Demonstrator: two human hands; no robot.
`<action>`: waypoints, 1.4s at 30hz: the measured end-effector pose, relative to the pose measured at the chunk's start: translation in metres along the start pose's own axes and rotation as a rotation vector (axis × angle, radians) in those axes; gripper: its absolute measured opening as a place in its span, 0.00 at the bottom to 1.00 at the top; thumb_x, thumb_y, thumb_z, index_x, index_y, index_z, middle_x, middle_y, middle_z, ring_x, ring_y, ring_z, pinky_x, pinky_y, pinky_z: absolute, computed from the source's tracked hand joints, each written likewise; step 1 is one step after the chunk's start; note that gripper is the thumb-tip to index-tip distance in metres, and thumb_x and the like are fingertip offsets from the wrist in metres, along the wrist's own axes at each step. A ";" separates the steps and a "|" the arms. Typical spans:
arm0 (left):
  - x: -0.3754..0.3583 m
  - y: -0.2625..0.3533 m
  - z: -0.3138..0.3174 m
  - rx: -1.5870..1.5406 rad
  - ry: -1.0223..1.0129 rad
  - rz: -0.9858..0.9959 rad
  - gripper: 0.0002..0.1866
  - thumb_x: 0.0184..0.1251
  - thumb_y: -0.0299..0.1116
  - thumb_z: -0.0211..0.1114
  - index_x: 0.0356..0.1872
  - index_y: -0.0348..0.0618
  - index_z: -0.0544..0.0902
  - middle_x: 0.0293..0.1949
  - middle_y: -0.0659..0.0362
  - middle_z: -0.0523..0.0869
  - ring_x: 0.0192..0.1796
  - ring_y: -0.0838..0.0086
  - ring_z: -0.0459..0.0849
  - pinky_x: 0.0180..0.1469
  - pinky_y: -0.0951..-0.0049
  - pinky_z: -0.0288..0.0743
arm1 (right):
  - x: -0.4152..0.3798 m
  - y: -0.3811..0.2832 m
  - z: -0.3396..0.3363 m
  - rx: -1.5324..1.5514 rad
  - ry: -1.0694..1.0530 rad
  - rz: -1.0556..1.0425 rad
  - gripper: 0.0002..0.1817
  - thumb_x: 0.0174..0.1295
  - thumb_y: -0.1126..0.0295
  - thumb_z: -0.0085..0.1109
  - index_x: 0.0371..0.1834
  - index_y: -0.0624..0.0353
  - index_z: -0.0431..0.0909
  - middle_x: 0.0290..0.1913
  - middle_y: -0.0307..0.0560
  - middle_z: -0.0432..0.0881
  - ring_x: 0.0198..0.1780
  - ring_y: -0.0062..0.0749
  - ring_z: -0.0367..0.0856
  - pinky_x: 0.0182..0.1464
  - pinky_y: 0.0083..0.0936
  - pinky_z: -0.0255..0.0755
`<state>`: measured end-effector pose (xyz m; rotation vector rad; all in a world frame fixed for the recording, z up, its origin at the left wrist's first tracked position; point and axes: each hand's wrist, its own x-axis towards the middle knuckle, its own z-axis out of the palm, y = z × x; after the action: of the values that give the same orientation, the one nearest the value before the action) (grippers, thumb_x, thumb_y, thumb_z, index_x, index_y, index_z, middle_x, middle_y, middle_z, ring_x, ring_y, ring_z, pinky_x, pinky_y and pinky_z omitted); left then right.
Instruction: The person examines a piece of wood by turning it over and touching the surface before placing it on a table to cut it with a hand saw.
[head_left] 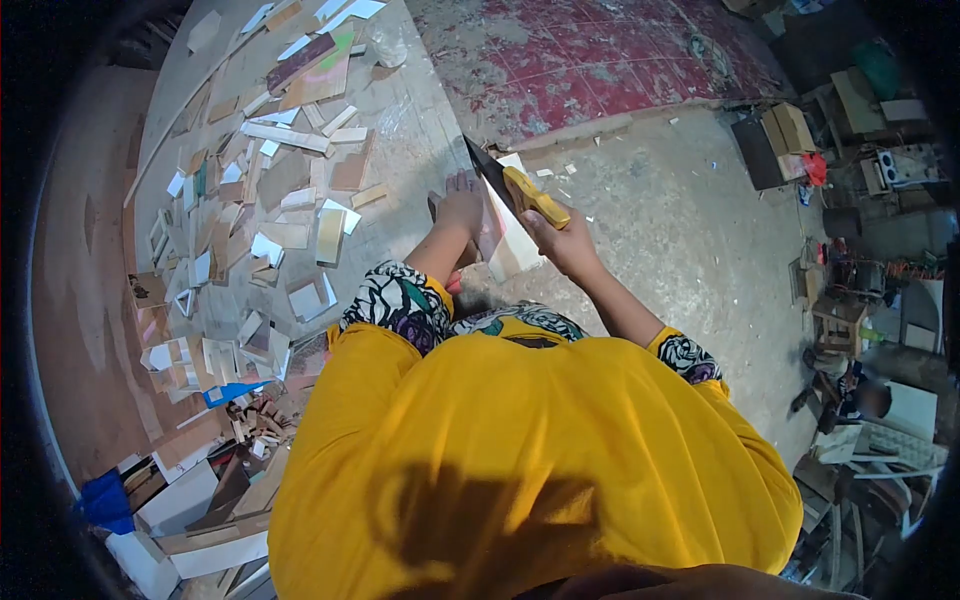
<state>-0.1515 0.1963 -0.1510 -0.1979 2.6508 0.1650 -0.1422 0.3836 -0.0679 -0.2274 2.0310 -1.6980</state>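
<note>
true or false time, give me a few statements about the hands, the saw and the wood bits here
1. The right hand grips a handsaw by its yellow handle. True.
2. The left hand is raised in the air. False: it presses down on the white board beside the blade.
3. Wood offcuts lie scattered to the left of the hands. True.
4. The saw blade is bright red. False: it is dark.

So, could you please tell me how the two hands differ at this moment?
The right hand is closed around the saw by its yellow handle; the left hand lies flat, pressing on the pale board at the workbench edge. Both hands are bare.
</note>
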 end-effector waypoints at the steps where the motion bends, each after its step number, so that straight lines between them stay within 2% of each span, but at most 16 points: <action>1: 0.004 0.000 0.000 0.019 -0.008 -0.014 0.54 0.44 0.46 0.74 0.70 0.44 0.50 0.72 0.50 0.46 0.73 0.54 0.47 0.63 0.34 0.52 | -0.003 0.001 -0.001 -0.003 0.001 0.001 0.15 0.59 0.61 0.60 0.34 0.64 0.75 0.20 0.37 0.73 0.19 0.17 0.70 0.21 0.19 0.65; 3: 0.005 0.001 0.001 0.037 -0.012 -0.032 0.54 0.44 0.46 0.74 0.70 0.43 0.50 0.72 0.50 0.46 0.73 0.54 0.47 0.63 0.35 0.52 | -0.014 0.000 -0.002 -0.059 0.031 -0.032 0.15 0.61 0.59 0.58 0.36 0.62 0.75 0.19 0.34 0.71 0.19 0.16 0.68 0.21 0.17 0.64; 7: -0.002 0.000 0.001 0.062 0.024 -0.009 0.51 0.46 0.46 0.72 0.70 0.45 0.51 0.72 0.49 0.47 0.73 0.57 0.49 0.61 0.34 0.53 | -0.055 -0.018 -0.008 -0.161 0.009 -0.118 0.15 0.61 0.59 0.57 0.37 0.62 0.75 0.20 0.34 0.71 0.19 0.16 0.68 0.21 0.16 0.65; 9: -0.002 -0.001 0.000 0.047 0.034 -0.001 0.52 0.45 0.46 0.72 0.70 0.45 0.51 0.72 0.49 0.48 0.73 0.56 0.49 0.61 0.34 0.54 | -0.062 -0.025 -0.019 -0.079 -0.012 0.004 0.18 0.59 0.59 0.60 0.42 0.64 0.76 0.20 0.37 0.73 0.19 0.20 0.70 0.22 0.21 0.67; 12: -0.005 -0.005 0.001 -0.008 0.030 0.020 0.53 0.45 0.46 0.73 0.70 0.43 0.50 0.72 0.51 0.47 0.73 0.56 0.48 0.62 0.33 0.51 | -0.051 -0.039 -0.022 -0.125 -0.016 0.076 0.18 0.59 0.58 0.60 0.42 0.64 0.76 0.20 0.37 0.72 0.19 0.20 0.70 0.22 0.21 0.67; 16: -0.005 -0.005 -0.003 0.009 0.041 0.016 0.53 0.44 0.48 0.73 0.70 0.46 0.50 0.72 0.52 0.47 0.73 0.57 0.49 0.62 0.34 0.52 | -0.022 -0.064 -0.019 -0.081 -0.086 0.102 0.17 0.59 0.59 0.60 0.39 0.63 0.77 0.20 0.35 0.72 0.18 0.19 0.70 0.21 0.19 0.65; 17: -0.006 -0.003 -0.001 0.033 0.031 0.014 0.53 0.44 0.48 0.73 0.70 0.48 0.50 0.72 0.52 0.47 0.73 0.57 0.49 0.63 0.35 0.53 | -0.010 -0.053 -0.019 0.056 -0.089 0.054 0.15 0.59 0.60 0.60 0.35 0.62 0.77 0.20 0.35 0.73 0.18 0.19 0.69 0.20 0.18 0.64; 21: -0.001 0.002 -0.003 0.027 0.022 -0.037 0.53 0.45 0.49 0.72 0.70 0.48 0.50 0.72 0.51 0.47 0.72 0.56 0.50 0.62 0.34 0.53 | 0.008 -0.047 -0.020 0.053 -0.039 0.098 0.14 0.59 0.61 0.60 0.32 0.62 0.76 0.19 0.35 0.72 0.17 0.19 0.68 0.19 0.19 0.63; 22: 0.003 -0.001 -0.004 0.027 0.039 -0.050 0.53 0.45 0.49 0.72 0.70 0.48 0.50 0.72 0.51 0.47 0.72 0.56 0.50 0.62 0.34 0.53 | 0.000 -0.058 -0.014 0.006 -0.039 0.079 0.13 0.59 0.60 0.60 0.32 0.61 0.76 0.18 0.35 0.72 0.16 0.19 0.67 0.18 0.19 0.62; 24: 0.001 -0.002 0.005 0.041 0.055 -0.004 0.53 0.44 0.48 0.73 0.70 0.48 0.50 0.72 0.51 0.47 0.72 0.55 0.50 0.62 0.33 0.53 | -0.007 -0.041 -0.011 -0.098 -0.074 0.021 0.14 0.60 0.60 0.59 0.33 0.61 0.75 0.18 0.36 0.71 0.16 0.19 0.67 0.19 0.20 0.62; 29: -0.002 -0.004 0.005 0.008 0.062 0.014 0.52 0.45 0.48 0.72 0.70 0.49 0.50 0.72 0.51 0.47 0.72 0.56 0.50 0.61 0.32 0.52 | -0.025 -0.042 -0.008 -0.164 -0.032 0.011 0.15 0.59 0.60 0.59 0.34 0.64 0.75 0.18 0.39 0.73 0.17 0.22 0.69 0.22 0.23 0.65; 31: -0.005 -0.005 0.001 -0.014 0.062 0.022 0.52 0.45 0.48 0.72 0.70 0.49 0.50 0.72 0.50 0.46 0.73 0.56 0.49 0.61 0.32 0.52 | -0.014 -0.036 -0.004 -0.167 -0.043 0.031 0.16 0.59 0.60 0.59 0.34 0.65 0.75 0.19 0.40 0.73 0.18 0.23 0.70 0.23 0.24 0.65; 33: -0.008 -0.002 -0.003 -0.046 0.023 0.013 0.50 0.45 0.45 0.72 0.70 0.48 0.53 0.72 0.52 0.46 0.73 0.56 0.48 0.62 0.31 0.50 | 0.011 -0.018 0.005 -0.288 0.037 -0.086 0.16 0.58 0.59 0.60 0.33 0.64 0.75 0.18 0.43 0.74 0.17 0.25 0.70 0.22 0.25 0.66; 38: -0.003 0.004 -0.007 -0.008 0.003 0.002 0.51 0.45 0.46 0.73 0.70 0.48 0.52 0.72 0.51 0.47 0.72 0.51 0.48 0.60 0.29 0.51 | 0.014 -0.017 0.008 -0.201 -0.009 0.016 0.16 0.58 0.59 0.60 0.31 0.64 0.75 0.15 0.43 0.73 0.14 0.27 0.70 0.19 0.28 0.65; 40: -0.001 0.005 -0.008 -0.007 0.014 -0.010 0.51 0.45 0.45 0.73 0.70 0.48 0.52 0.72 0.50 0.48 0.72 0.50 0.49 0.60 0.29 0.51 | 0.012 -0.014 0.006 -0.125 -0.005 -0.016 0.15 0.58 0.60 0.60 0.31 0.64 0.75 0.16 0.44 0.73 0.16 0.27 0.70 0.21 0.28 0.66; 42: 0.000 0.000 -0.004 0.002 0.024 0.030 0.51 0.45 0.45 0.73 0.70 0.47 0.52 0.71 0.48 0.49 0.71 0.49 0.49 0.59 0.29 0.52 | -0.004 -0.017 0.009 -0.178 0.026 -0.067 0.15 0.58 0.60 0.60 0.31 0.64 0.75 0.17 0.43 0.73 0.18 0.27 0.71 0.22 0.27 0.66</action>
<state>-0.1530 0.1958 -0.1476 -0.1601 2.6787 0.1703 -0.1373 0.3735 -0.0519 -0.3377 2.2186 -1.5660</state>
